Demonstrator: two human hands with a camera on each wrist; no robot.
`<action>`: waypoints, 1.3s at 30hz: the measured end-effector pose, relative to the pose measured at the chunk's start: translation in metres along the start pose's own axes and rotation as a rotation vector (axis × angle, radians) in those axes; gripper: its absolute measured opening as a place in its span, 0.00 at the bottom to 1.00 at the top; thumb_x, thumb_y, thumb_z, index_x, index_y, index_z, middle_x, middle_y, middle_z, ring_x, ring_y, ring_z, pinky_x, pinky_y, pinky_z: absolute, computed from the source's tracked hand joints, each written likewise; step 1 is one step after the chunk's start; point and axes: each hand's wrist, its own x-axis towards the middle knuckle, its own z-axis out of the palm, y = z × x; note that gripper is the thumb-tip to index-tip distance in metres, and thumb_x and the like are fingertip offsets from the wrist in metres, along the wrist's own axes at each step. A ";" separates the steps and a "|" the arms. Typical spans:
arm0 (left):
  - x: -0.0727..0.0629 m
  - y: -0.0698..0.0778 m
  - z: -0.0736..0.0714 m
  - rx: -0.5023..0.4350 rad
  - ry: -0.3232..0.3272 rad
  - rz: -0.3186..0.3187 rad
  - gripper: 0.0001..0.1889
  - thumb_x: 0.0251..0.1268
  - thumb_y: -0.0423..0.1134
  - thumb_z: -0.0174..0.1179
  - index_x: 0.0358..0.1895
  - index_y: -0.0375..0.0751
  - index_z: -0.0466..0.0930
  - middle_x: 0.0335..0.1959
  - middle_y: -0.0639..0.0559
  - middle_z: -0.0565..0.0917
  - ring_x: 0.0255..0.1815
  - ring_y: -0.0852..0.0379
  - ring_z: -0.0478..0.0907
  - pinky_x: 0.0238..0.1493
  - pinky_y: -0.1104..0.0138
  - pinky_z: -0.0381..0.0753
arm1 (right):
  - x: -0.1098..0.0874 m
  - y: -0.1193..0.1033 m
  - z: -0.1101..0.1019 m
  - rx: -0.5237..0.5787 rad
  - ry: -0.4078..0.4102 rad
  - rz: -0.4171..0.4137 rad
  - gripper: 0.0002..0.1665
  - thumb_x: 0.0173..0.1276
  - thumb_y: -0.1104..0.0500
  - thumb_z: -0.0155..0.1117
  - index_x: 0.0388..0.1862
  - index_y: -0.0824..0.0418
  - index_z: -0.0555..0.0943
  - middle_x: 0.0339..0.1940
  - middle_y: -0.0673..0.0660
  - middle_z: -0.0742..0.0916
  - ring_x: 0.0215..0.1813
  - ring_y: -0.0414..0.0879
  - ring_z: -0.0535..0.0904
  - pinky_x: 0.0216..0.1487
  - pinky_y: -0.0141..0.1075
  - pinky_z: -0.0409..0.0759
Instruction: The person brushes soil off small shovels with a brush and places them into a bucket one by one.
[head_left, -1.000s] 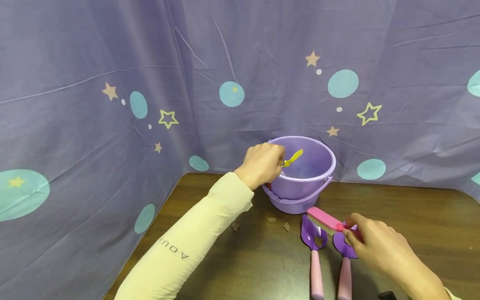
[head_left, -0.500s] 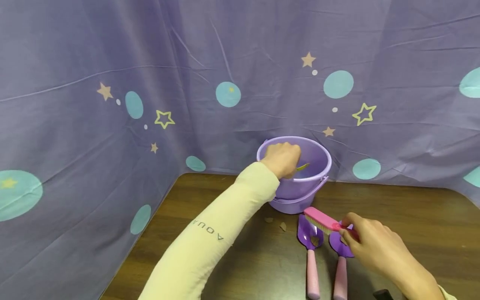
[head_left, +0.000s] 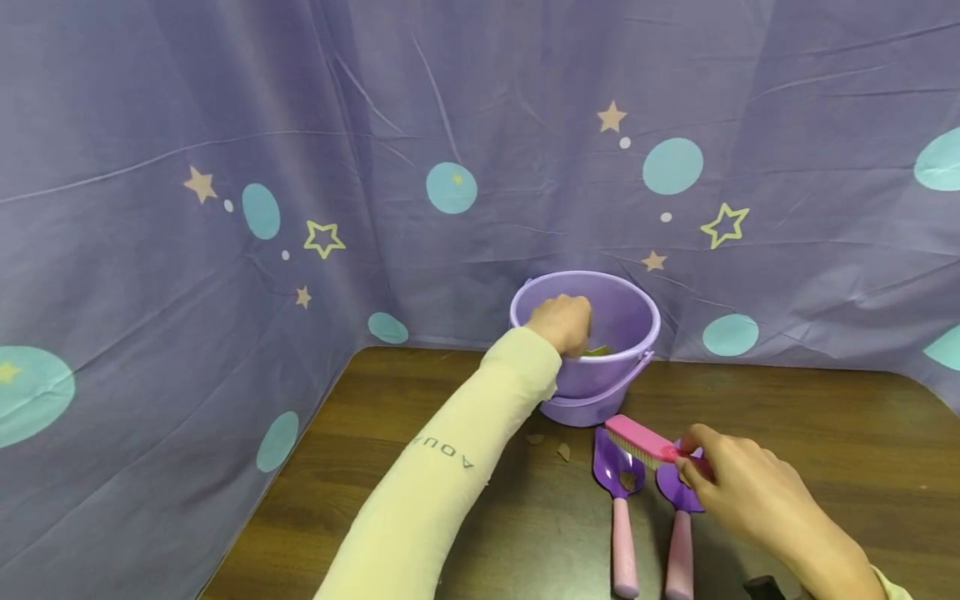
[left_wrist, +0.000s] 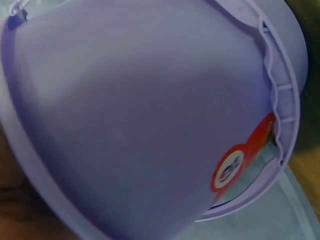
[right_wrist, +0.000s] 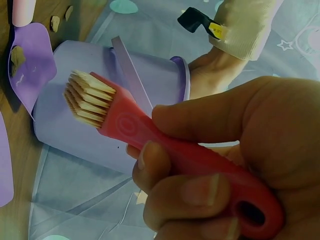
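Note:
My left hand [head_left: 562, 323] reaches down into the lilac bucket [head_left: 592, 382], its fingers curled. A yellow piece [head_left: 598, 351] shows at the fingers, inside the bucket; its kind and most of its length are hidden. In the left wrist view, the bucket's wall [left_wrist: 140, 110] fills most of the picture and the fingers cannot be seen. My right hand [head_left: 750, 479] holds a pink brush [head_left: 641, 437] by its handle, thumb on top. The brush's pale bristles [right_wrist: 90, 100] point away from the palm in the right wrist view, clear of the table.
Beneath the brush lie a pointed purple shovel [head_left: 624, 546] and a rounder one [head_left: 680, 550], both with pink handles. Small brown flakes [head_left: 564, 452] lie by the bucket; another flake [head_left: 627, 480] sits on the pointed shovel. A purple curtain [head_left: 480, 242] stands behind the table [head_left: 810, 417].
My left hand has moved right and down from the bucket's near-left rim into it, the yellow piece sinking with it. The right hand still holds the brush in nearly the same place.

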 end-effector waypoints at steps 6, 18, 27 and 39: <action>0.004 -0.004 0.006 -0.027 -0.022 -0.015 0.04 0.54 0.35 0.60 0.26 0.48 0.82 0.38 0.50 0.83 0.40 0.50 0.78 0.45 0.59 0.76 | 0.000 0.001 -0.001 -0.003 -0.003 0.001 0.09 0.64 0.54 0.63 0.42 0.51 0.80 0.20 0.45 0.74 0.24 0.44 0.68 0.22 0.40 0.62; 0.001 -0.018 0.009 -0.169 -0.032 0.087 0.08 0.52 0.38 0.62 0.17 0.49 0.80 0.19 0.59 0.79 0.26 0.58 0.74 0.30 0.70 0.72 | 0.001 0.001 -0.001 0.005 -0.018 0.001 0.08 0.64 0.54 0.62 0.41 0.51 0.79 0.20 0.45 0.74 0.23 0.44 0.68 0.21 0.40 0.62; -0.012 -0.018 0.003 -0.196 0.088 0.160 0.14 0.54 0.38 0.58 0.12 0.50 0.75 0.12 0.61 0.73 0.17 0.62 0.68 0.22 0.70 0.67 | 0.000 0.004 -0.004 0.003 -0.019 0.006 0.07 0.64 0.53 0.63 0.41 0.50 0.79 0.20 0.45 0.75 0.24 0.45 0.69 0.22 0.40 0.63; -0.055 -0.019 -0.004 -0.272 0.359 0.298 0.09 0.60 0.36 0.54 0.24 0.49 0.79 0.19 0.60 0.75 0.21 0.64 0.70 0.26 0.72 0.68 | 0.000 0.006 -0.007 0.001 0.000 0.001 0.07 0.64 0.54 0.63 0.41 0.51 0.79 0.21 0.45 0.74 0.25 0.46 0.69 0.22 0.41 0.62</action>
